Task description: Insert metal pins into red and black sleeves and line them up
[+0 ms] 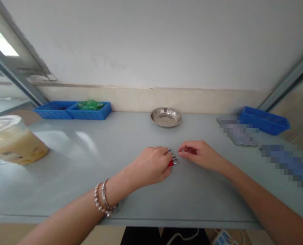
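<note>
My left hand (153, 165) rests on the grey table (90, 163) with its fingers closed around a small bundle of red-bodied parts with silver metal tips (174, 160) that stick out to the right. My right hand (198, 154) lies just to the right of those tips, fingers curled in a pinch, close to them but apart. I cannot make out whether anything is between its fingertips. Bracelets circle my left wrist.
A round metal dish (166, 117) sits behind the hands near the wall. Two joined blue trays (72, 110), one with green items, stand at the back left. Another blue tray (264, 119) is at the back right. A plastic container (12, 139) stands at the left.
</note>
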Demonstrator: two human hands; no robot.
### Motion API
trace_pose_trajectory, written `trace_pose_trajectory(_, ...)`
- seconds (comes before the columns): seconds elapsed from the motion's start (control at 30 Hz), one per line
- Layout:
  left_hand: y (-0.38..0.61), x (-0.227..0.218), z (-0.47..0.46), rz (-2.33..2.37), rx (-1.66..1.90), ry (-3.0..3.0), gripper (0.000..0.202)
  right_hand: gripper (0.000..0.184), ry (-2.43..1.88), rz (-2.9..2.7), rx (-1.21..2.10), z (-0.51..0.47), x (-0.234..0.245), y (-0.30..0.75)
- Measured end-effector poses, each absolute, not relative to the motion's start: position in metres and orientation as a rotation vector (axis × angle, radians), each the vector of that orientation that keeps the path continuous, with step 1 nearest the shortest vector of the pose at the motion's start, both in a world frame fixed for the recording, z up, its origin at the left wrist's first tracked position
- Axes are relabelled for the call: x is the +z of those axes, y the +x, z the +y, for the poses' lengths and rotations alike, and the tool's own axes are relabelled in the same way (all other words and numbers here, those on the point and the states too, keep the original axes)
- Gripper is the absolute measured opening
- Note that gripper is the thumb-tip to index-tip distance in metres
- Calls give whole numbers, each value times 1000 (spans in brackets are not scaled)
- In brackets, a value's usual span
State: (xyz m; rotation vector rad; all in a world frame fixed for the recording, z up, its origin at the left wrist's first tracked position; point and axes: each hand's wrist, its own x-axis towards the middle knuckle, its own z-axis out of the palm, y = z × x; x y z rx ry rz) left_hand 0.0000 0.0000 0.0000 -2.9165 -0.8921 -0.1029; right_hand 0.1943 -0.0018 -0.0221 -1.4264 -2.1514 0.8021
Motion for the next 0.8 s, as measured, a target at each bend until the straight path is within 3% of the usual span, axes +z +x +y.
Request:
trace_pose_trajectory(0.3,1,-2,-1,-961,-480,-2778,13,42,-1278,-2186,941,-9,-27,182)
trace_pose_trajectory(0.6,2,-3,-3,-1079,-497,-2779,28,47,-1319,-2084,804,-8,-26,185)
trace_pose_trajectory(0.8,1,-1,-1,-1120,-472,-2796,28,48,-1352,-2070,747,-8,-26,187)
